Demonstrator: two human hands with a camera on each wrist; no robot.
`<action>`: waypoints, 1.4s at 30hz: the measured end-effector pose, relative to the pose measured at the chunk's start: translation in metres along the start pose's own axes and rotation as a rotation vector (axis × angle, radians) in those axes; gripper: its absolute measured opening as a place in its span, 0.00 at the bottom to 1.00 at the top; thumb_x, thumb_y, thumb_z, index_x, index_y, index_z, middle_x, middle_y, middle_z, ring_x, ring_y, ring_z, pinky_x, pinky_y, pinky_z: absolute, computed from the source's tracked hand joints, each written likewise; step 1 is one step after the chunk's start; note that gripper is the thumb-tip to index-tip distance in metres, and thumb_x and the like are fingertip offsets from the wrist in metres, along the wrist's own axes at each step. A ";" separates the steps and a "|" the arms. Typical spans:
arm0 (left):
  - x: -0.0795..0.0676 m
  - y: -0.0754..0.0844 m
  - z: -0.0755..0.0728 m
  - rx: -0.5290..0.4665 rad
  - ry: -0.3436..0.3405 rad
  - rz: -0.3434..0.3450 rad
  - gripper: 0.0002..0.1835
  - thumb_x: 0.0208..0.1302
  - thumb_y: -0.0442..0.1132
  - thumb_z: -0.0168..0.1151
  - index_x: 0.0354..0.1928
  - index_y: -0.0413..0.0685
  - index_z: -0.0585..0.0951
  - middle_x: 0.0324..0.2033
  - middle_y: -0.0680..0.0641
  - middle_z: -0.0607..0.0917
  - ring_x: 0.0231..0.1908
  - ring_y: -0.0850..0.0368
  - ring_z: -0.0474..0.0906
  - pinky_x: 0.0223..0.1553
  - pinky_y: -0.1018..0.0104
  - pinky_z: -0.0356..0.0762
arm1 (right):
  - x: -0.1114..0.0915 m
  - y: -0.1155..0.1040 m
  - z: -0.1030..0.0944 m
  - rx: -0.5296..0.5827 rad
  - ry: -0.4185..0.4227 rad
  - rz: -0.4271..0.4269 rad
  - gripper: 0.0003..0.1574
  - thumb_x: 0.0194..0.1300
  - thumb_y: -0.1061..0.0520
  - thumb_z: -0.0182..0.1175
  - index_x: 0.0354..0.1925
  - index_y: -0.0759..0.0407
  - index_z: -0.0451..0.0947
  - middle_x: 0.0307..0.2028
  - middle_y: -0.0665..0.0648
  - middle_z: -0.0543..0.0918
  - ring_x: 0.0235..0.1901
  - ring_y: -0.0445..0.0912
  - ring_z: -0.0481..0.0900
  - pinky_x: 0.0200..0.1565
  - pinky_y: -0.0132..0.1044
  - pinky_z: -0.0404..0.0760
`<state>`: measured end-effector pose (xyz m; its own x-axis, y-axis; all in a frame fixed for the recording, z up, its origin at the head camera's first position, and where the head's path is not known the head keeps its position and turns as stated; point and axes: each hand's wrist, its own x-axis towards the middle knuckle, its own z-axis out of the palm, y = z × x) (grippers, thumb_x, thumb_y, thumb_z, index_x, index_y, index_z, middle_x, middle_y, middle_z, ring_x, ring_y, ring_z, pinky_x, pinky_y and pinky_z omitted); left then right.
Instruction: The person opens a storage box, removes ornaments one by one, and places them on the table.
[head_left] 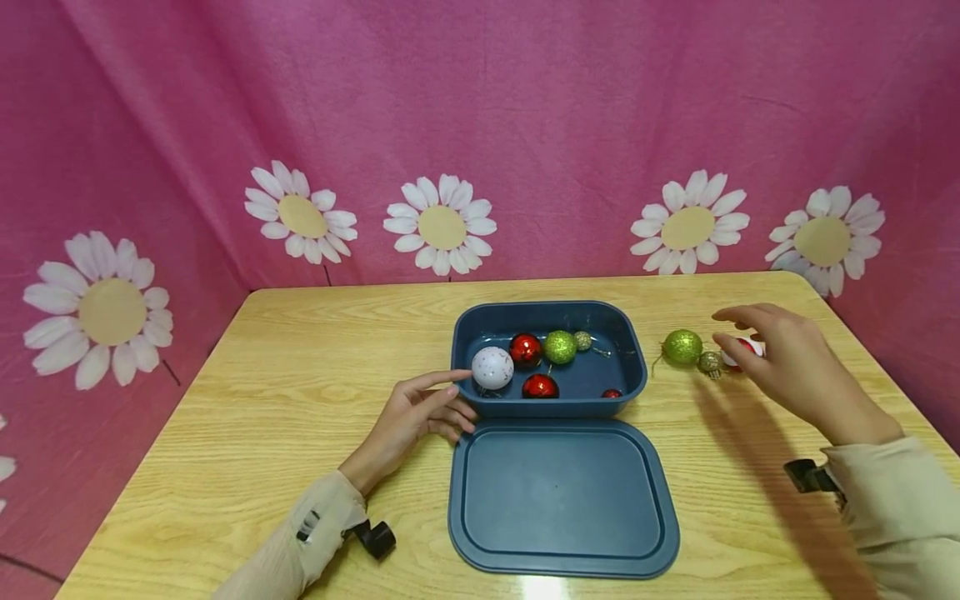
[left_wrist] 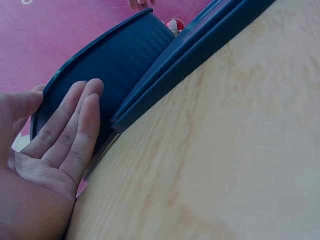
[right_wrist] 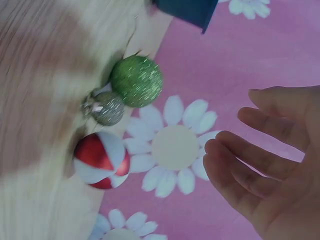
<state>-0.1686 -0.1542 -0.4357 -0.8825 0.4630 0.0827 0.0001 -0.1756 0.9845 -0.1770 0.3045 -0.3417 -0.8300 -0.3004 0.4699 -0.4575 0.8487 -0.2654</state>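
My left hand (head_left: 420,410) is at the left wall of a dark blue box (head_left: 637,367), its fingers fairly straight and the fingertips right at the rim and side. Inside the box lie a white speckled ball (head_left: 492,368), red baubles (head_left: 526,349), a green glitter bauble (head_left: 560,347) and a small gold one (head_left: 582,340). With fingers loosely bent and nothing between them, my right hand (head_left: 787,367) hovers above the table at the right. Below it lie a green glitter bauble (right_wrist: 137,81), a small gold bauble (right_wrist: 109,108) and a red-and-white bauble (right_wrist: 102,160), partly hidden in the head view.
A flat blue lid (head_left: 562,492) lies on the wooden table (head_left: 300,350) directly in front of the box. Behind the table hangs a pink cloth (head_left: 555,125) with daisies. Each sleeve carries a black wrist mount (head_left: 375,538).
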 end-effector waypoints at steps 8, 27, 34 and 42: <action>0.001 -0.003 0.001 -0.012 0.006 0.001 0.22 0.77 0.39 0.52 0.67 0.36 0.72 0.37 0.40 0.89 0.34 0.49 0.88 0.34 0.60 0.87 | 0.003 -0.022 0.000 0.013 -0.055 -0.046 0.22 0.63 0.61 0.68 0.54 0.67 0.79 0.49 0.68 0.82 0.36 0.57 0.84 0.37 0.56 0.83; 0.000 -0.002 0.006 -0.022 0.032 -0.019 0.23 0.76 0.41 0.54 0.67 0.37 0.73 0.36 0.42 0.89 0.33 0.51 0.88 0.33 0.60 0.87 | 0.027 -0.066 0.008 0.083 -0.072 -0.127 0.18 0.64 0.61 0.67 0.53 0.63 0.80 0.48 0.64 0.84 0.39 0.57 0.84 0.38 0.55 0.84; 0.000 -0.002 0.006 -0.024 0.036 -0.017 0.22 0.76 0.41 0.54 0.66 0.37 0.73 0.35 0.42 0.89 0.32 0.51 0.87 0.33 0.60 0.86 | 0.036 -0.081 0.025 0.075 -0.147 -0.124 0.17 0.67 0.58 0.65 0.51 0.66 0.81 0.45 0.64 0.86 0.42 0.57 0.84 0.40 0.53 0.84; 0.000 0.000 0.003 -0.010 0.032 0.003 0.23 0.77 0.41 0.53 0.67 0.36 0.72 0.35 0.41 0.89 0.32 0.50 0.87 0.33 0.60 0.86 | 0.039 -0.084 0.060 0.075 -0.232 -0.202 0.11 0.70 0.53 0.63 0.38 0.59 0.87 0.26 0.49 0.84 0.29 0.42 0.80 0.46 0.52 0.80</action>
<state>-0.1670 -0.1514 -0.4354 -0.8972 0.4343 0.0802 -0.0021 -0.1859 0.9826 -0.1900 0.1952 -0.3521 -0.7666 -0.5582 0.3173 -0.6355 0.7300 -0.2513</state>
